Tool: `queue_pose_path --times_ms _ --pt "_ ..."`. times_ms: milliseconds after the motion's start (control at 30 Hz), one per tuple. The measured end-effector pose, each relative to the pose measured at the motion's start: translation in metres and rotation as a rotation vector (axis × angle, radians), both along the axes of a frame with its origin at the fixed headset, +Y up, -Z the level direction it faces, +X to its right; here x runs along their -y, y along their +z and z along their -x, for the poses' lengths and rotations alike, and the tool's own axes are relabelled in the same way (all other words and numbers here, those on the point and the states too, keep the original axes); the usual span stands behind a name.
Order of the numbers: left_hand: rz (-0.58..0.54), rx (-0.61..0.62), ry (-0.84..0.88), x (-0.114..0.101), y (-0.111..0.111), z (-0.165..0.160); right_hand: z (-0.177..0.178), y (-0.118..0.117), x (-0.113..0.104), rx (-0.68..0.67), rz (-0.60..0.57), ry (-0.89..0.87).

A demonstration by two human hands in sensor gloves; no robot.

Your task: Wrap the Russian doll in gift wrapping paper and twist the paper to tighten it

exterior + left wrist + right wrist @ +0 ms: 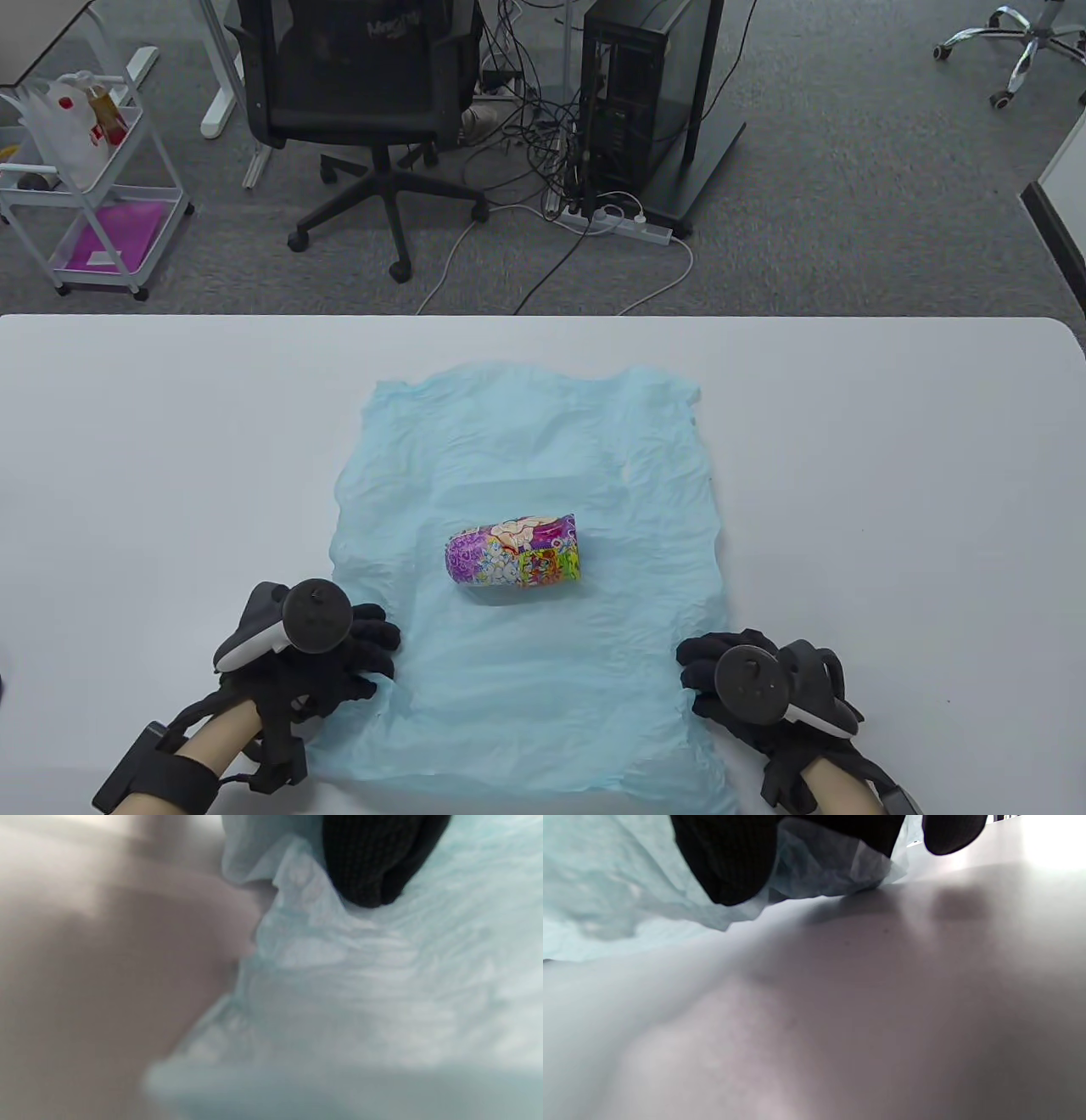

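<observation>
The Russian doll (513, 552), painted in purple, yellow and pink, lies on its side on the crumpled light-blue wrapping paper (526, 441), a little below the sheet's middle. My left hand (373, 654) is at the paper's near left edge, its fingers curled onto that edge. In the left wrist view a black fingertip (369, 870) presses into the paper (360, 993), whose edge stands up beside it. My right hand (697, 671) is at the near right edge. In the right wrist view its fingers (729, 866) pinch a raised fold of paper (823, 870).
The sheet lies spread on a white table (127, 467), with bare tabletop on both sides of it. Beyond the far edge, on the floor, are a black office chair (365, 102), a computer tower (636, 93) with cables, and a white cart (93, 195).
</observation>
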State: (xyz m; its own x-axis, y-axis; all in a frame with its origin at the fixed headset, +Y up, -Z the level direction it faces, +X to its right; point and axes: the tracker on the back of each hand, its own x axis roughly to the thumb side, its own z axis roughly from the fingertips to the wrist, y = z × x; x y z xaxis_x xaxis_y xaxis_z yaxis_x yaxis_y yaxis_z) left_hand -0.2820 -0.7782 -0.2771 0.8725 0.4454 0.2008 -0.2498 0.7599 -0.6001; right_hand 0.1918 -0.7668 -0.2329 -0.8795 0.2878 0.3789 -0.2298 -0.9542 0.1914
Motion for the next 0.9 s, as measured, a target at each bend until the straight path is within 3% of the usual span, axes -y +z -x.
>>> queue_pose_path --times_ms 200,367,700,767,900 --pt "0.038 0.011 0.166 -0.013 0.001 0.005 -0.009 -0.003 -0.021 -0.008 0.047 -0.150" --pt "0.095 0.044 0.203 -0.020 0.003 0.006 -0.012 -0.004 -0.038 -0.024 0.136 -0.275" --pt "0.357 0.157 0.382 -0.031 0.013 0.011 -0.019 0.003 -0.057 -0.102 0.339 -0.606" --pt "0.386 0.150 0.461 -0.034 0.010 0.012 -0.019 -0.002 -0.059 -0.088 0.368 -0.690" --pt "0.369 0.040 0.543 -0.038 -0.012 0.015 -0.018 -0.028 -0.061 0.070 0.351 -0.792"
